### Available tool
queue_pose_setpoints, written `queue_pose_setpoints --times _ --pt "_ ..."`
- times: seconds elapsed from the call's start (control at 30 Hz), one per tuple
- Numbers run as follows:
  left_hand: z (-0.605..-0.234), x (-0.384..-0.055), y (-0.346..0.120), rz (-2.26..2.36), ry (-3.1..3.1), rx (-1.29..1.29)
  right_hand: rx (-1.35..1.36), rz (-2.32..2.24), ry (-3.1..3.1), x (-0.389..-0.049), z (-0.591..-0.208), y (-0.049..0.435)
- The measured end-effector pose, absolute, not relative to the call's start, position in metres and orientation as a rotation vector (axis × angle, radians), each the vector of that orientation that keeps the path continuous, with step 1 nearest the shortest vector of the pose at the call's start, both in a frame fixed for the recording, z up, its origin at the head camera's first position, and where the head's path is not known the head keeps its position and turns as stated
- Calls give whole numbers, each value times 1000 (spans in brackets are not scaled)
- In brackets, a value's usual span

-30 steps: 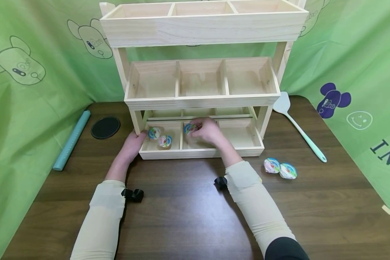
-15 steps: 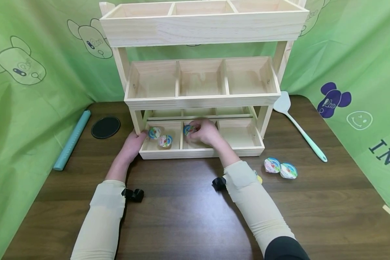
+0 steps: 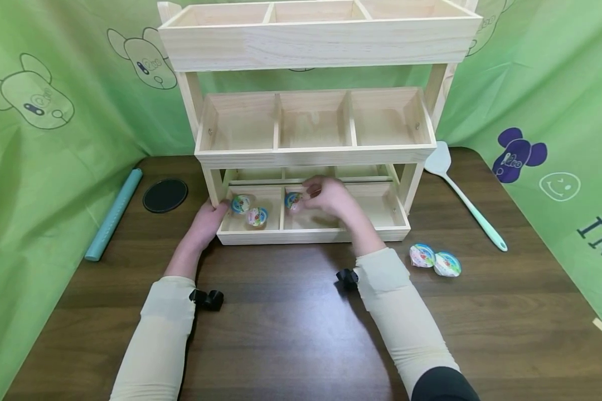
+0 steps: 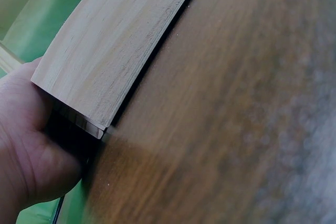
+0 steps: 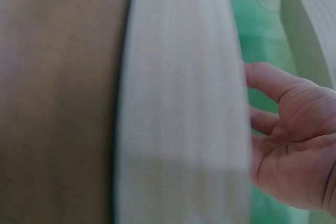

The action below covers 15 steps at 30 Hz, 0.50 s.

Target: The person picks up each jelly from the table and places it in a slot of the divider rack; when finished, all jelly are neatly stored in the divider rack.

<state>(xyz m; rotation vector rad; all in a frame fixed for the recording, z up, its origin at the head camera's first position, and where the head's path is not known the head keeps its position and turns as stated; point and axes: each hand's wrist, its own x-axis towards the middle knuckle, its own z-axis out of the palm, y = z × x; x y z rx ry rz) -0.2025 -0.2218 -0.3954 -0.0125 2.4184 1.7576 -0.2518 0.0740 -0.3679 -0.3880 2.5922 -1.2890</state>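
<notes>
A three-tier wooden shelf (image 3: 321, 44) with divided trays stands on the table. My left hand (image 3: 208, 223) grips its lower left side, at the end of the bottom tray (image 3: 281, 238); its fingers are mostly hidden behind the wood. My right hand (image 3: 331, 197) is over the bottom tray's middle compartment, fingers loosely bent. Just left of its fingertips sits a small lidded jelly cup (image 3: 293, 200). In the left compartment are two similar cups, a rear one (image 3: 240, 204) and a front one (image 3: 257, 217). The right wrist view shows the hand (image 5: 296, 140) behind the tray's front board.
Two more jelly cups, one (image 3: 422, 255) touching the other (image 3: 447, 264), lie on the table right of the shelf. A pale spatula (image 3: 469, 203) lies behind them. At left are a black disc (image 3: 165, 195) and a blue roll (image 3: 113, 216). Green cloth (image 3: 547, 83) surrounds the table.
My right hand has let go of the jelly cup in the middle compartment and shifted slightly right. The left hand keeps its place on the shelf.
</notes>
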Motion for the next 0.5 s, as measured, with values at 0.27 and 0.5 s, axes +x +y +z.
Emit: queue_pose_setpoints --times 0.27,0.5 --pt "-422 -218 -234 1764 2426 -29 -504 -1391 2540 -243 -341 97" --pt "-429 -219 -235 1765 2455 -22 -603 -1417 2477 -235 -332 107"
